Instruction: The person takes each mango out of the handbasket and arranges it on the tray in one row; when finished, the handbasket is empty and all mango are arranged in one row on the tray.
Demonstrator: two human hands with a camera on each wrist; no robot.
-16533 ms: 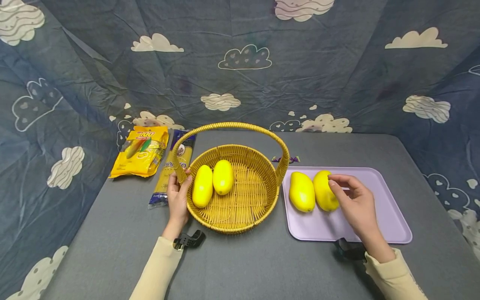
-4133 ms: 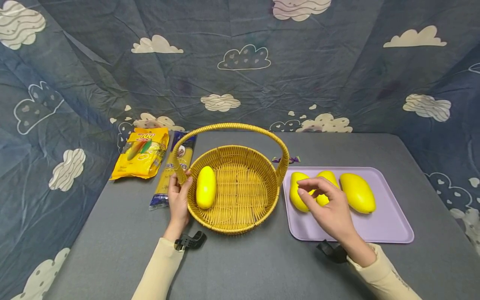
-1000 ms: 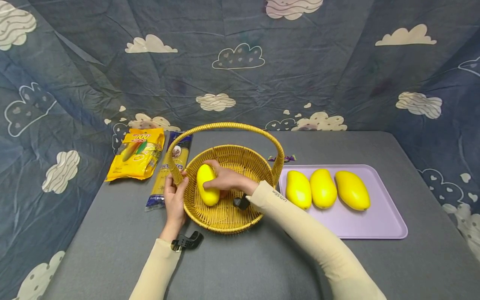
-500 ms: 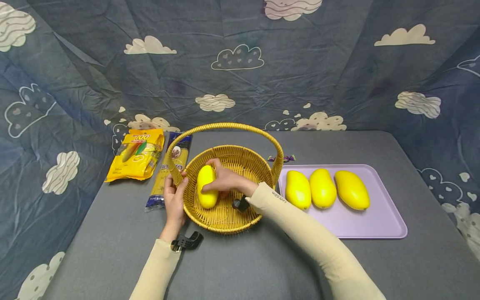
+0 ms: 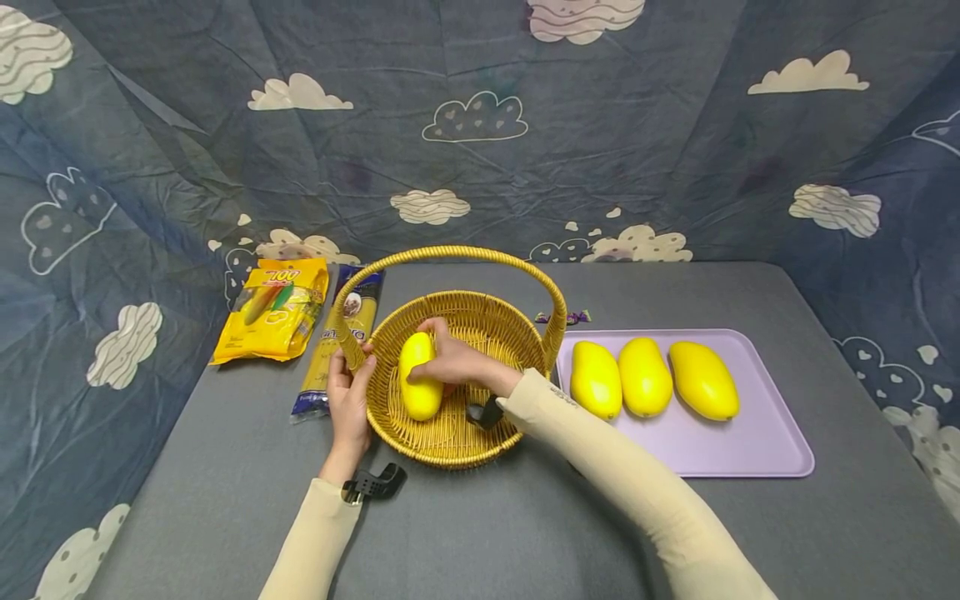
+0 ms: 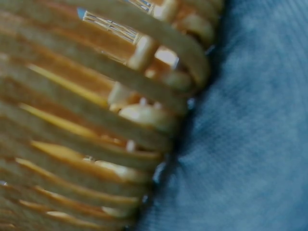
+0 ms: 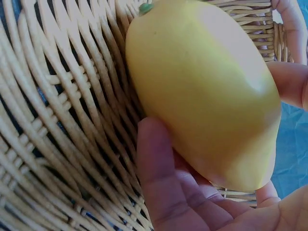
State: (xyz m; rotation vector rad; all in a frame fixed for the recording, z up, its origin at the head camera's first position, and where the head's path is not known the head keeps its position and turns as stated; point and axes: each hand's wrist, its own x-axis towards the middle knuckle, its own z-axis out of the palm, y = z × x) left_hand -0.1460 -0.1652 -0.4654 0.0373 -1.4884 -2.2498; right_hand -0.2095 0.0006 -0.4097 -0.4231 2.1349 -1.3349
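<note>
A golden wicker basket [image 5: 472, 310] with a tall arched handle stands mid-table. My left hand [image 5: 349, 417] grips its left side, where the handle meets the rim; the left wrist view shows only the blurred basket weave [image 6: 91, 120] and grey cloth. Inside the basket, my right hand [image 5: 465, 365] holds a yellow mango [image 5: 420, 398], thumb on the near side and fingers round the far side. Close up, in the right wrist view, the mango [image 7: 207, 91] has a small green stem end, and the fingers [image 7: 156, 163] wrap its lower side. Three mangoes [image 5: 645, 377] lie on a lilac tray [image 5: 727, 450].
Left of the basket lie a yellow candy bag [image 5: 273, 308] and a blue-ended pasta packet [image 5: 318, 379]. A small purple wrapped candy [image 5: 573, 317] lies behind the tray. A dark cloud-patterned cloth [image 5: 480, 175] hangs behind the table.
Two mangoes were in the basket and two on the tray at first; now one is in the basket, three on the tray. My right hand moved from tray to basket and grasped the mango.
</note>
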